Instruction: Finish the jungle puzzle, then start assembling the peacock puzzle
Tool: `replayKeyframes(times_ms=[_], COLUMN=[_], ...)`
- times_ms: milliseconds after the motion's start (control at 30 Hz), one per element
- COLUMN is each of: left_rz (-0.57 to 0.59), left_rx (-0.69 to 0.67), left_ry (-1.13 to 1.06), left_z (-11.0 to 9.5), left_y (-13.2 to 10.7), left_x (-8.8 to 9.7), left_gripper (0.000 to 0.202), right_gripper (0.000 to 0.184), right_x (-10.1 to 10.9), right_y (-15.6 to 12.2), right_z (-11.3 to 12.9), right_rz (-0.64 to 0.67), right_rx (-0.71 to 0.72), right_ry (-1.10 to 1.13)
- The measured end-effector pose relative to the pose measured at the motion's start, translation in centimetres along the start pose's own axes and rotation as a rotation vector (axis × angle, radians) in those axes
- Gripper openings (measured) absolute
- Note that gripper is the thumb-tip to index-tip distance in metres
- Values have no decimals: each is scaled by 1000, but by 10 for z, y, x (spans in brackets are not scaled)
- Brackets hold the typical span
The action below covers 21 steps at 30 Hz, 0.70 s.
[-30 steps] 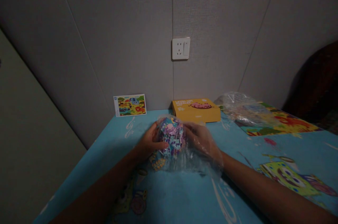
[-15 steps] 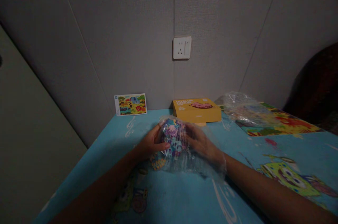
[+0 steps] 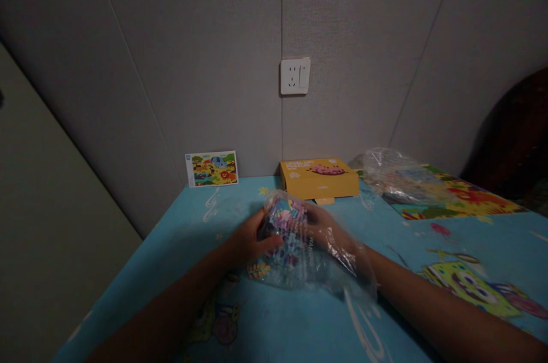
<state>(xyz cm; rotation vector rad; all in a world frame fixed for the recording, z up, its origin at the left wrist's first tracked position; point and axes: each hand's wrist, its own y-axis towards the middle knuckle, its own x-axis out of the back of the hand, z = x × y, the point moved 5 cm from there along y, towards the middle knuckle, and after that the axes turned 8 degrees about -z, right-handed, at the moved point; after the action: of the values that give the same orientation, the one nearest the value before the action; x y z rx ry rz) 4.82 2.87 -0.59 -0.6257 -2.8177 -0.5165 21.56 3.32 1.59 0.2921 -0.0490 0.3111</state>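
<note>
A clear plastic bag (image 3: 319, 277) with blue, pink and purple jigsaw puzzle pieces (image 3: 285, 237) rests on the table in front of me. My left hand (image 3: 257, 243) grips the bag's left side from outside, its thumb across the front and its other fingers hidden behind. My right hand (image 3: 323, 232) shows through the clear film, which reaches down over the wrist; it appears to be inside the bag. Its fingers are bent against the pieces, with their tips partly hidden by glare.
A yellow puzzle box (image 3: 323, 186) lies against the wall. On its left a small animal picture card (image 3: 214, 169) leans upright. At right, another crumpled plastic bag (image 3: 398, 174) lies on a colourful animal picture sheet (image 3: 475, 197). A blue cartoon tablecloth (image 3: 299, 329) covers the table.
The bag and both hands have shifted slightly right and towards me. The pieces have tumbled into a different arrangement inside the bag, and its loose end has spread further over my right wrist.
</note>
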Motion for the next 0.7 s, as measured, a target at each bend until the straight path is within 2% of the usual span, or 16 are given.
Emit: replayKeyframes(times_ms=[200,433,633,700], left_rz=[-77,-89,-97,-49], left_rx=[-13,-95,-123,-159], left_ry=[148,76,71,82], left_z=[-7,-20,-17,-19], left_y=[-1,-5,-4,-4], left_x=[0,-5,-4,-4], left_gripper=[59,52,57,66], right_gripper=[55,43,50,50], right_x=[-1,-8,-12,-12], right_y=[-3,-8,-11,-14], right_z=[-2,2,21,27], right_rz=[33,128,131,145], right_rx=[-93,-70,18,29], right_ry=[17,38,22,-11])
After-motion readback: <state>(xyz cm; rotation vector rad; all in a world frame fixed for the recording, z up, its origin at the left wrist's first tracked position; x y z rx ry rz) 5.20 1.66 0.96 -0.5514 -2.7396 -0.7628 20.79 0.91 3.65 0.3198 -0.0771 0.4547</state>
